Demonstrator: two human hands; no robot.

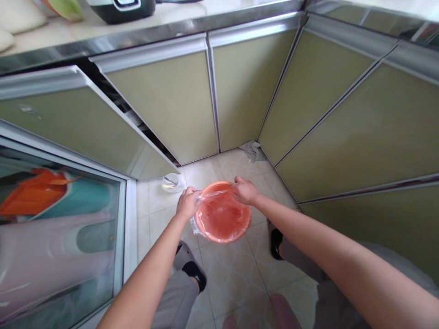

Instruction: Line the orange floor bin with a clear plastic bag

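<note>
A round orange tub (223, 219) stands on the tiled floor between my feet. Clear plastic film (215, 195) runs across its mouth, and a crumpled part hangs over the rim on the left. My left hand (187, 204) is closed on the film's edge at the tub's left rim. On the far right of the rim, my right hand (244, 190) pinches the other side of the film. Between both hands the film looks pulled fairly tight. Whether it lines the tub or only covers it, I cannot tell.
A small clear dish (172, 183) lies on the floor to the left. A grey cloth (253, 151) sits in the cabinet corner. One cabinet door (68, 123) stands ajar beside a glass door (99, 260). A dark appliance (126, 11) rests on the counter above.
</note>
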